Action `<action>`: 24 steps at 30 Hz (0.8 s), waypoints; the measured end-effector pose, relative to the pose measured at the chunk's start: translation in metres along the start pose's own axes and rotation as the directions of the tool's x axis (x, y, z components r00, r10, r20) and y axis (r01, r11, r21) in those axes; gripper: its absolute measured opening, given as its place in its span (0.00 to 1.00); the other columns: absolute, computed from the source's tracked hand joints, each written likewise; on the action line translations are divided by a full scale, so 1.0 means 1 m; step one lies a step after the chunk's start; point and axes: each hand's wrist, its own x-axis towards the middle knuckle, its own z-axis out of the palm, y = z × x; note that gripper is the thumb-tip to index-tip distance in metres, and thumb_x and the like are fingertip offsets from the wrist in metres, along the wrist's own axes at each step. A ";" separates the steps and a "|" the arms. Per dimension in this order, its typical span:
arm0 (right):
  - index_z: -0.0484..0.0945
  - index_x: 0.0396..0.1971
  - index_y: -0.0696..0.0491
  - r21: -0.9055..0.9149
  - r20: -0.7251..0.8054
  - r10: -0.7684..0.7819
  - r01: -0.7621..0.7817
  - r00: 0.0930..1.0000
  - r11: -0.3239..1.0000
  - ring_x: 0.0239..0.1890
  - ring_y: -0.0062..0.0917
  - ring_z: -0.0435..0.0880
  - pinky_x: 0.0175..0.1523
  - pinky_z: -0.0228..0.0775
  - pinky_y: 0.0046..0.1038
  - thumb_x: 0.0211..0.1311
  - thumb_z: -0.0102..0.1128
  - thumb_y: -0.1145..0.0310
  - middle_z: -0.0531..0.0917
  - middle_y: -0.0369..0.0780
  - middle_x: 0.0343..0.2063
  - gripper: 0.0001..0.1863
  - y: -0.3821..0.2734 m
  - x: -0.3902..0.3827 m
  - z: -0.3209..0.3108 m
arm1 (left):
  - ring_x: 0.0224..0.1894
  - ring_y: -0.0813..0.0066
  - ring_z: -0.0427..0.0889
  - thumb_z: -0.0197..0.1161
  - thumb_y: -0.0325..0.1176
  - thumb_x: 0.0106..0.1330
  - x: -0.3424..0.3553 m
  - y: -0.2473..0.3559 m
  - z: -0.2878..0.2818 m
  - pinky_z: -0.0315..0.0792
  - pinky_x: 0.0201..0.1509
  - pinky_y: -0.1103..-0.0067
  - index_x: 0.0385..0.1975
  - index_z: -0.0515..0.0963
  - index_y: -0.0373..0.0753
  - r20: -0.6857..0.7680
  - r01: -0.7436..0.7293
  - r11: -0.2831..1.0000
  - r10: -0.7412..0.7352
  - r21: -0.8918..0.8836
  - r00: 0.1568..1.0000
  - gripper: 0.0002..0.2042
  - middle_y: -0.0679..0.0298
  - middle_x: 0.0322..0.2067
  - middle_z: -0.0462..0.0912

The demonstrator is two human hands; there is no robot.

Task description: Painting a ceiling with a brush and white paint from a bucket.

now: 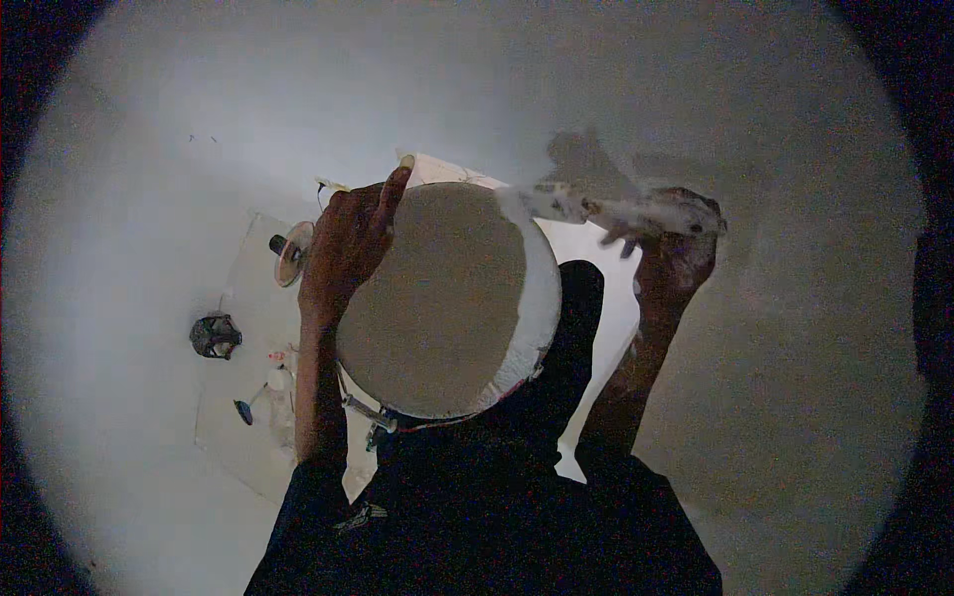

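In front of my body is a round bucket (542, 318) with a wire handle and a cylindrical grip at its lower left. Grey-brown material (437, 298) fills the view inside it, and a whitish, smeared wall shows along the right. My left hand (350, 233) is closed on the bucket's left rim, thumb stretched up along the edge; the other fingers are partly hidden. On the right, my right hand (678, 243) grips a long, pale tool (566, 202) coated in whitish smears. The tool's far end touches or overlaps the bucket's upper right rim; its exact kind is blurred.
At the left a pale board or sheet (224, 417) carries a dark, cup-like thing (216, 336) and a small blue-tipped tool (243, 411). A disc with a black knob (293, 253) stands beside my left wrist. A dark shadow (586, 164) lies beyond my right hand.
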 end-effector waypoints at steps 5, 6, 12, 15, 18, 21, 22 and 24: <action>0.73 0.39 0.55 0.222 0.267 0.224 -0.286 0.937 0.932 0.21 0.21 0.78 0.23 0.71 0.20 0.58 0.66 0.63 0.78 0.40 0.36 0.16 0.010 -0.016 -0.001 | 0.44 0.58 0.78 0.55 0.22 0.56 0.001 -0.002 0.003 0.73 0.48 0.66 0.67 0.53 0.44 0.043 0.045 0.999 -0.046 0.020 0.998 0.36 0.56 0.44 0.78; 0.72 0.39 0.55 0.079 0.276 0.272 -0.304 0.922 0.950 0.22 0.20 0.78 0.24 0.71 0.20 0.59 0.64 0.63 0.78 0.39 0.35 0.15 0.012 -0.017 0.002 | 0.44 0.58 0.78 0.55 0.22 0.56 0.002 -0.001 0.001 0.74 0.48 0.66 0.67 0.54 0.45 0.038 0.040 0.999 -0.040 0.010 0.998 0.35 0.56 0.44 0.79; 0.72 0.43 0.55 0.229 0.300 0.320 -0.394 0.899 0.890 0.34 0.20 0.79 0.35 0.72 0.20 0.62 0.62 0.61 0.79 0.37 0.35 0.16 0.022 -0.016 0.020 | 0.41 0.56 0.79 0.55 0.21 0.56 0.008 0.006 -0.008 0.75 0.45 0.65 0.66 0.57 0.46 0.120 0.106 0.991 -0.096 -0.084 0.988 0.34 0.55 0.43 0.80; 0.71 0.46 0.57 0.106 0.387 0.312 -0.378 0.868 0.920 0.34 0.23 0.81 0.34 0.74 0.23 0.63 0.60 0.63 0.80 0.40 0.37 0.16 0.029 -0.003 0.027 | 0.40 0.54 0.80 0.55 0.20 0.55 0.008 0.009 -0.009 0.76 0.44 0.65 0.65 0.58 0.46 0.060 0.083 0.994 -0.079 -0.073 0.995 0.34 0.55 0.43 0.80; 0.71 0.46 0.58 0.049 0.414 0.210 -0.252 0.886 0.967 0.33 0.25 0.83 0.33 0.76 0.24 0.65 0.57 0.64 0.82 0.43 0.36 0.16 0.035 0.014 0.034 | 0.40 0.54 0.80 0.56 0.19 0.53 0.009 0.012 -0.009 0.76 0.43 0.65 0.65 0.59 0.45 0.003 0.028 0.997 -0.027 -0.067 1.000 0.35 0.55 0.42 0.80; 0.71 0.46 0.59 0.000 0.434 0.125 -0.139 0.892 0.990 0.31 0.25 0.83 0.32 0.76 0.24 0.67 0.55 0.65 0.82 0.43 0.34 0.15 0.034 0.027 0.037 | 0.41 0.55 0.79 0.57 0.20 0.53 0.010 0.017 -0.008 0.75 0.45 0.65 0.64 0.59 0.45 0.062 0.035 0.996 -0.030 -0.086 0.998 0.35 0.55 0.43 0.80; 0.71 0.46 0.59 -0.043 0.440 0.108 -0.099 0.892 0.994 0.30 0.25 0.83 0.32 0.76 0.24 0.67 0.54 0.65 0.82 0.43 0.34 0.15 0.032 0.031 0.038 | 0.42 0.55 0.79 0.57 0.20 0.53 0.010 0.017 -0.009 0.75 0.45 0.65 0.65 0.59 0.45 0.123 0.068 0.993 -0.055 -0.096 0.991 0.35 0.55 0.44 0.80; 0.71 0.46 0.59 -0.046 0.415 0.053 -0.038 0.908 0.998 0.30 0.26 0.83 0.33 0.76 0.24 0.67 0.55 0.64 0.82 0.43 0.35 0.15 0.026 0.033 0.037 | 0.43 0.57 0.78 0.58 0.20 0.53 0.009 0.017 -0.009 0.75 0.46 0.66 0.65 0.59 0.45 0.097 0.051 0.990 -0.038 -0.132 0.995 0.35 0.56 0.44 0.79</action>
